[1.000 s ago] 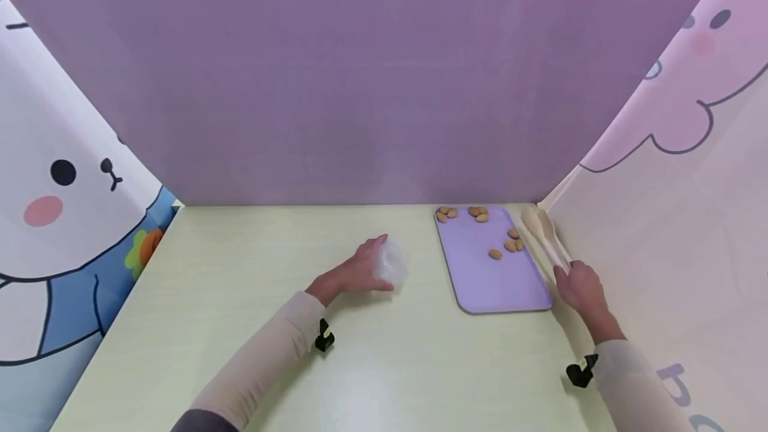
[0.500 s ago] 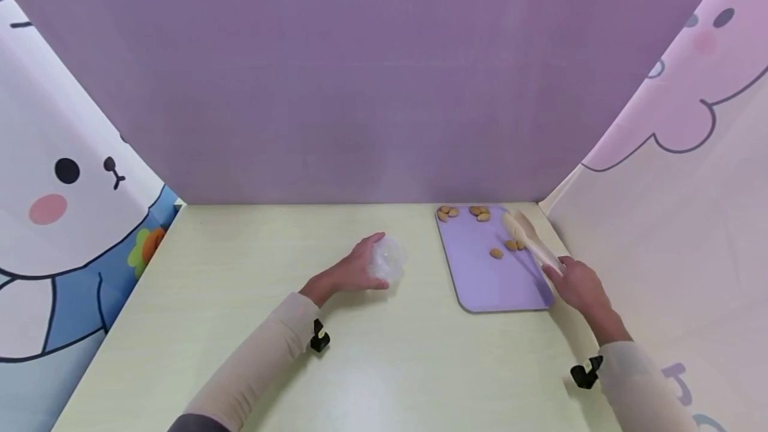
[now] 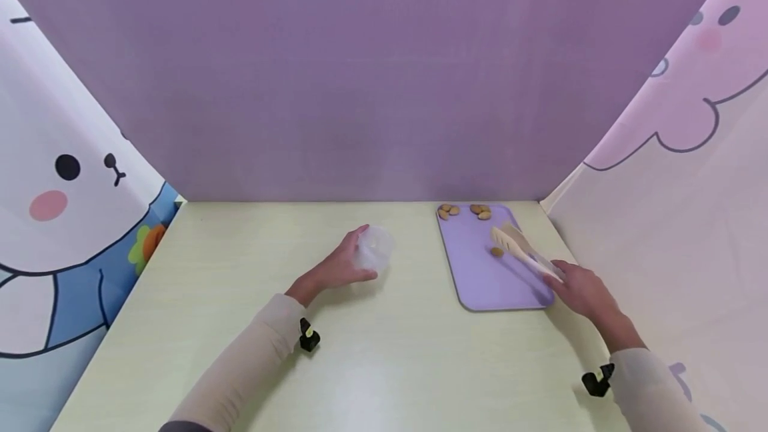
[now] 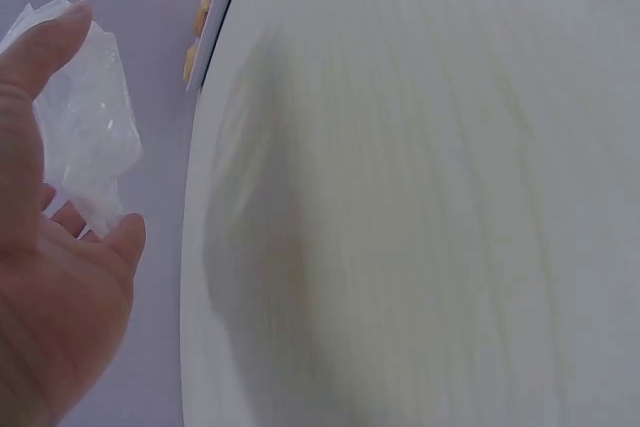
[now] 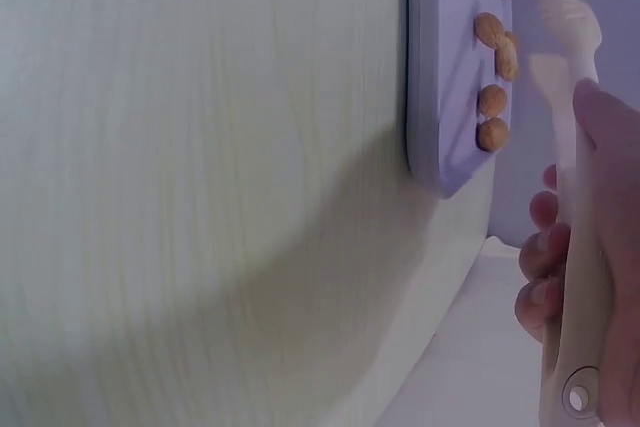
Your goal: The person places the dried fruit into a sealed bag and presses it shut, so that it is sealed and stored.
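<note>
My left hand [image 3: 339, 264] holds a crinkled clear plastic bag [image 3: 375, 249] between thumb and fingers, raised over the table. In the left wrist view, the bag [image 4: 90, 117] hangs between the thumb and the curled fingers. My right hand [image 3: 581, 291] grips beige tongs [image 3: 523, 251] by their arms, with the slotted head reaching over the purple tray [image 3: 480, 289]. Just below the tongs' head lies a single almond [image 3: 497, 252]. The right wrist view shows the two heads of the tongs [image 5: 575, 27] apart. Some almonds on the tray's right side are hidden behind the tongs in the head view.
Two small groups of almonds [image 3: 448, 211] lie along the tray's far edge. The pale wooden table [image 3: 384, 359] meets a purple back panel [image 3: 360, 85]. A printed panel [image 3: 672, 232] stands close to my right hand.
The tongs have moved left from beside the tray to over it, with their heads spread wider. My left hand has shifted slightly left and up with the bag.
</note>
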Tool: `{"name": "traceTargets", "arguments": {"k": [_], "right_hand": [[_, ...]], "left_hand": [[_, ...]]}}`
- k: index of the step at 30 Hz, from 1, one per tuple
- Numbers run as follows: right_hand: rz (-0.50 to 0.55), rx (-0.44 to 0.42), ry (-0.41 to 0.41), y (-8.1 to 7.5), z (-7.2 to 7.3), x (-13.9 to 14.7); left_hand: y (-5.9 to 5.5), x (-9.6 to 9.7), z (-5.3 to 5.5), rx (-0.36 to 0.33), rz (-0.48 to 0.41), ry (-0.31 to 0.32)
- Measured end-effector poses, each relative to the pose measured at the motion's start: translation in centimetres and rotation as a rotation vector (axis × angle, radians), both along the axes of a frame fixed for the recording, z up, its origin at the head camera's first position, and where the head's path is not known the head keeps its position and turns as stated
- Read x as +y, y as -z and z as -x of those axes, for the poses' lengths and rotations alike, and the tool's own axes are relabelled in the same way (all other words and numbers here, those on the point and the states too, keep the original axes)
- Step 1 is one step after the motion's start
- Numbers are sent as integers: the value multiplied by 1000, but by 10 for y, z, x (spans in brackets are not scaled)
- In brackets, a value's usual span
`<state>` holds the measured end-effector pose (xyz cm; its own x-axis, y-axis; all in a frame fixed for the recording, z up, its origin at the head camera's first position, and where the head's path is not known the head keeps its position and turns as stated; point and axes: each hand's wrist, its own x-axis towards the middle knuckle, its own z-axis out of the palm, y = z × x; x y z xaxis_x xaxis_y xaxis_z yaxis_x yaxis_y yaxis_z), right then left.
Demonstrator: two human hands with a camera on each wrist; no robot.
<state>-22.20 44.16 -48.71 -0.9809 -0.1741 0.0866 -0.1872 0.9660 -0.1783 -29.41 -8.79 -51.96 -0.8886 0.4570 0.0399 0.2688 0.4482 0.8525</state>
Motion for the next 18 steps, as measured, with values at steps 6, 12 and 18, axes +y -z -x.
{"name": "traceTargets", "arguments": {"k": [6,12,18], "right_hand": [[-32,-31,16,-4,-2,3],[-49,-40,-1,-6,-5,3],[-51,-43,-6,-6,-7,4]], "left_hand": [[1,-8,-1,-19,-27,-14],[2,-10,-2,-29,-46,-6],[1,-11,-3,-27,-64,-10]]}}
